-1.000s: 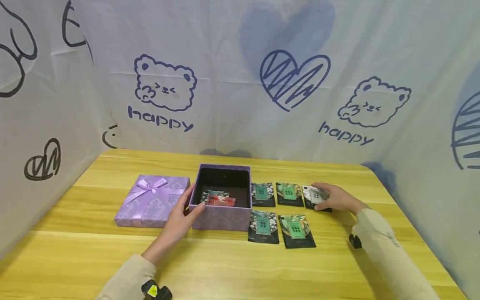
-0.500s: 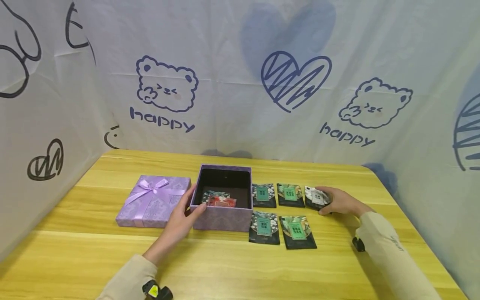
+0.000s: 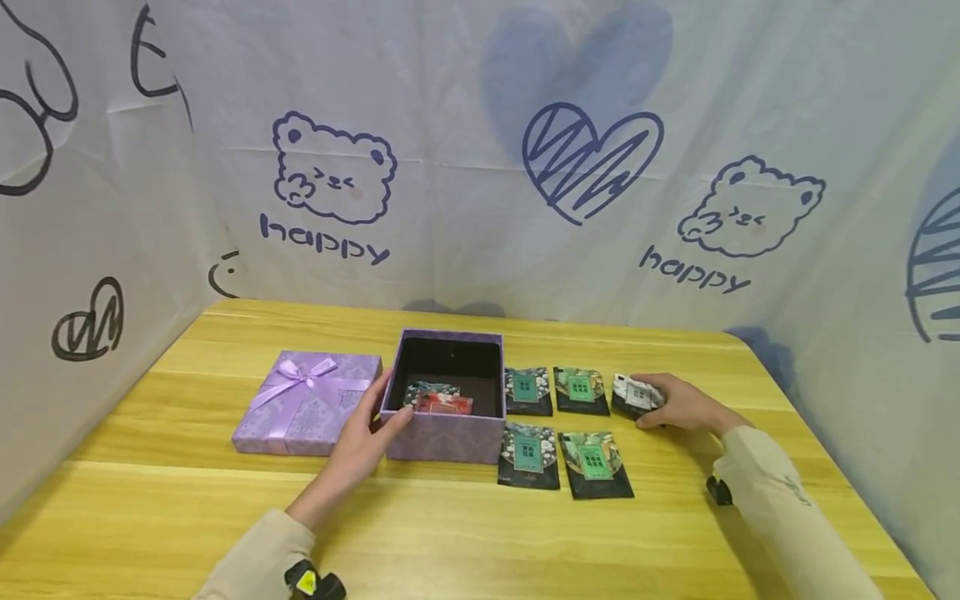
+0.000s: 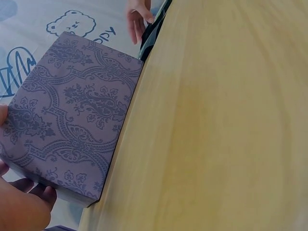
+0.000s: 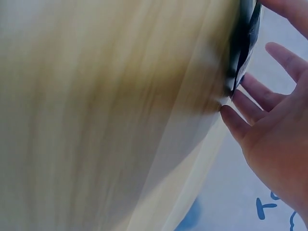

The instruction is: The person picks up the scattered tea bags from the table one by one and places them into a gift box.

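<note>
The head camera looks forward and down over the whole table (image 3: 465,542) from its near edge. Each wrist camera sits close to the tabletop, tilted sideways. Head and left-wrist views share the purple box (image 3: 447,433) (image 4: 72,115).

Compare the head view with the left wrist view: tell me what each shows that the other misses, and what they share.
Only the head view shows the lid with its bow, the sachets inside the box, four sachets lying flat on the table and the printed backdrop's hearts. Only the left wrist view shows the box wall's pattern close up and the left hand pressed against it. Both show the box, table, left hand and right hand at the far sachet.
</note>
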Demonstrator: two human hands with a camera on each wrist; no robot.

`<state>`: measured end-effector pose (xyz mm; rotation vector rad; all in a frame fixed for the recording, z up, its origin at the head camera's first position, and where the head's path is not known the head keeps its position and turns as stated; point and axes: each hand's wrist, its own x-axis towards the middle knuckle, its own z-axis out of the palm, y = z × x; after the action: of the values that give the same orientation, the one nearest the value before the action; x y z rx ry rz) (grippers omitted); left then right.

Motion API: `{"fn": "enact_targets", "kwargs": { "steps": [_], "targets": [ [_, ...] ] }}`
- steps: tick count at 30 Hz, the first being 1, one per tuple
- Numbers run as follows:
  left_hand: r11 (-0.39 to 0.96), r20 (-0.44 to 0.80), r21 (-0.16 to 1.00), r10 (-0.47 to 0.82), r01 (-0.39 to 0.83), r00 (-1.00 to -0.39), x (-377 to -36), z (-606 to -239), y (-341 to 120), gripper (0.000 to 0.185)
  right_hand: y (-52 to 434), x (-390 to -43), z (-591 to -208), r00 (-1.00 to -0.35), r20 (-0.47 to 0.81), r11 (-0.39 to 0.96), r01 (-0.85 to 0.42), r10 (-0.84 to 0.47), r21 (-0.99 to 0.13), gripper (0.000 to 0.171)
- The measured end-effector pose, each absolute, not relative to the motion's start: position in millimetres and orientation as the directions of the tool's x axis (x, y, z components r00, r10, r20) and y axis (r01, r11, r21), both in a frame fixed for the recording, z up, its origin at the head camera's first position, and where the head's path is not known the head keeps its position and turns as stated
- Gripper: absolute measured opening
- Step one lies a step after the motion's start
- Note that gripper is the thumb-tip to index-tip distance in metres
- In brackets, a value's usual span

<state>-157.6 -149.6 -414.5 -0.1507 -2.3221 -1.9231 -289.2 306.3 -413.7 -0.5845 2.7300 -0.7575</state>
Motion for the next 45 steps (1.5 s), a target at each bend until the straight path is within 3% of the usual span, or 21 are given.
{"fn": "enact_targets", "kwargs": {
  "steps": [15, 45],
  "targets": [
    [0.16, 0.19, 0.969, -0.007, 0.187, -0.982, -162, -417, -151, 0.067, 300, -284, -405, -0.909, -0.061, 0.807, -0.332, -0.411, -0.488, 0.081],
    [0.157, 0.167, 0.974, 0.008, 0.166, -0.986, -157, -416, -150, 0.067, 250, -262, -395, -0.849, 0.049, 0.766, -0.498, -0.526, -0.408, 0.076]
  ]
}}
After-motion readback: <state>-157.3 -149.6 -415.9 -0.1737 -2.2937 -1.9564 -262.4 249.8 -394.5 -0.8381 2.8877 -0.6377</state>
